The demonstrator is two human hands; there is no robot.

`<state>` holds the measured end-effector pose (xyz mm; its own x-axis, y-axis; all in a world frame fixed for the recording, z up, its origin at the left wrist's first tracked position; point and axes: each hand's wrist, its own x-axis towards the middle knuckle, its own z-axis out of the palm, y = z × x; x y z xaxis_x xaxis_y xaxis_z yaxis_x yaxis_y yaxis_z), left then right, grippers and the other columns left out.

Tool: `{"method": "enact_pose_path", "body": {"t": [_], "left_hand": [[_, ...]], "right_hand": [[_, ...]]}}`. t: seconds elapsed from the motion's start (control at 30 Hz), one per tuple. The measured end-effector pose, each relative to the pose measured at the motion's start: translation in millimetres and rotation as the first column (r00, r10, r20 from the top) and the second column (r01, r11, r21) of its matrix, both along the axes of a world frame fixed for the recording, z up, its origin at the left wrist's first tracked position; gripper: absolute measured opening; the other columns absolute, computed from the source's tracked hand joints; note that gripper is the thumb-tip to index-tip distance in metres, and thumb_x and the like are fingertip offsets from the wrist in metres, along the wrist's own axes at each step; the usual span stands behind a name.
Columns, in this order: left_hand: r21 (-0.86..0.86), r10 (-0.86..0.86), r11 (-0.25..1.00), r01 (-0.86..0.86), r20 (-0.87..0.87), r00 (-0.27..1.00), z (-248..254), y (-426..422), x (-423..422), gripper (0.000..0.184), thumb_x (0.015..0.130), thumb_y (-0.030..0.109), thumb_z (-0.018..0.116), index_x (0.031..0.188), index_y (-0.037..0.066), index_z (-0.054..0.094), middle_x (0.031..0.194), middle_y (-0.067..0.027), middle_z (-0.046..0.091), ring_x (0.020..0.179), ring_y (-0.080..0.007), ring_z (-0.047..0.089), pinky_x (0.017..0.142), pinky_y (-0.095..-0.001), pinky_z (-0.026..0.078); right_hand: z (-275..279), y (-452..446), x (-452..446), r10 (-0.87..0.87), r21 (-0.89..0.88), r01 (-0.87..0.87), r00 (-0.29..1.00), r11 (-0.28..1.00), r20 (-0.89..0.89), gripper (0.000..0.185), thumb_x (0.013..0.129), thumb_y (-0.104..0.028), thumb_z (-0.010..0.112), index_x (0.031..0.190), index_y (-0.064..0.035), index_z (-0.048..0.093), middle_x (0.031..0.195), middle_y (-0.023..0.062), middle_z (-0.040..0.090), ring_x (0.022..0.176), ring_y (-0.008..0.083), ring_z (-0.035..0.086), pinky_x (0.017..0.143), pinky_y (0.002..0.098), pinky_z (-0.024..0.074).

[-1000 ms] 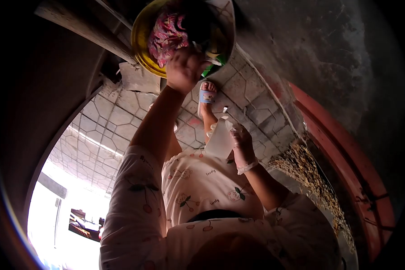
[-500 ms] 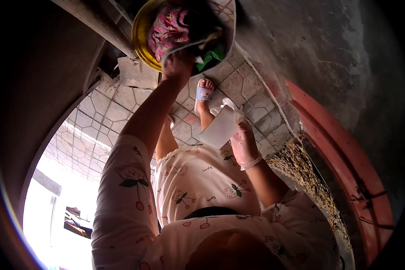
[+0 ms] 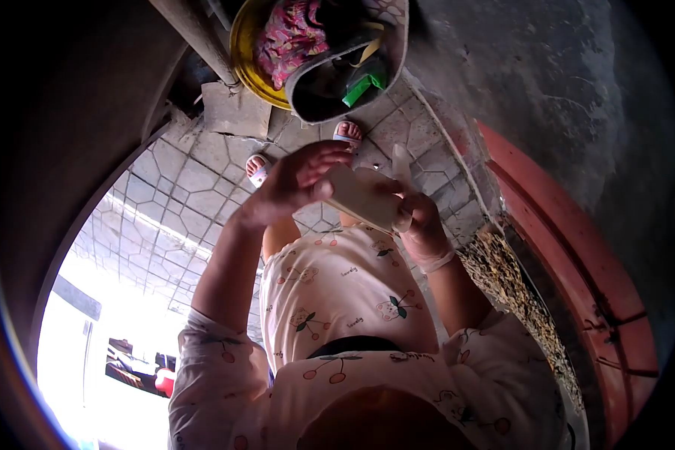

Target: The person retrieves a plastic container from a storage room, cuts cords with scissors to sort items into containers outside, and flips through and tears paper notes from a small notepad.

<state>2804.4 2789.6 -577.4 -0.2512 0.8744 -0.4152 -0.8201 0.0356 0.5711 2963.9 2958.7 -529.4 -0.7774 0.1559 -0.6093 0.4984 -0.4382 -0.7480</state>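
Note:
My right hand (image 3: pixel 424 229), in a clear thin plastic glove, grips the right end of a flat white box-like object (image 3: pixel 364 196) in front of my lap. What kind of box it is I cannot make out. A see-through plastic strip (image 3: pixel 401 161) sticks up beside that hand, perhaps a loose part of a glove. At the box's left end is my bare left hand (image 3: pixel 300 180), fingers stretched and slightly blurred, its thumb at the box's edge.
Ahead of my feet stand a yellow-rimmed bucket (image 3: pixel 249 66) with pink patterned cloth and a grey-rimmed bin (image 3: pixel 296 101) holding a green wrapper (image 3: pixel 365 88). A dried-straw broom (image 3: pixel 510 292) lies right, near a red frame (image 3: pixel 577 247). Paving tiles (image 3: pixel 180 180) cover the ground.
My left hand has come back from the bin to the white box. The box has turned and moved slightly in my right hand. Both feet now show further apart.

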Motion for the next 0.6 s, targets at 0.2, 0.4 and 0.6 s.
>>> {"method": "enact_pose_path", "body": {"t": [0.2, 0.4, 0.6], "left_hand": [[-0.081, 0.259, 0.963, -0.256, 0.026, 0.966, 30, -20, 21, 0.083, 0.064, 0.031, 0.077, 0.127, -0.002, 0.034, 0.122, -0.0136, 0.046, 0.113, -0.0227, 0.043, 0.097, -0.0336, 0.031], [-0.067, 0.365, 0.901, -0.429, -0.417, 0.832, 37, -38, 24, 0.084, 0.057, 0.011, 0.081, 0.126, -0.002, 0.035, 0.12, -0.0148, 0.048, 0.109, -0.0249, 0.049, 0.093, -0.0358, 0.038], [-0.211, -0.027, 0.916, -0.342, -0.881, 0.471, 63, -49, 28, 0.089, 0.048, 0.004, 0.08, 0.126, 0.005, 0.037, 0.12, -0.0149, 0.05, 0.103, -0.0319, 0.053, 0.082, -0.0377, 0.048]], "right_hand": [[3, -15, -6, 0.135, 0.131, -0.136, 0.991, 0.982, 0.017, 0.024, 0.08, -0.017, 0.058, 0.101, -0.005, 0.059, 0.115, 0.0082, 0.053, 0.107, 0.0169, 0.049, 0.09, 0.0289, 0.0384], [10, -16, -17, -0.049, 0.159, 0.037, 0.996, 0.987, 0.069, 0.044, 0.083, -0.019, 0.056, 0.121, -0.0023, 0.043, 0.125, 0.0124, 0.044, 0.117, 0.0234, 0.041, 0.098, 0.0332, 0.0324], [15, -63, -32, 0.127, -0.203, -0.144, 0.987, 0.969, -0.095, 0.087, 0.077, -0.046, 0.061, 0.135, 0.0006, 0.018, 0.132, 0.0154, 0.035, 0.123, 0.0241, 0.034, 0.1, 0.0341, 0.029]]}}
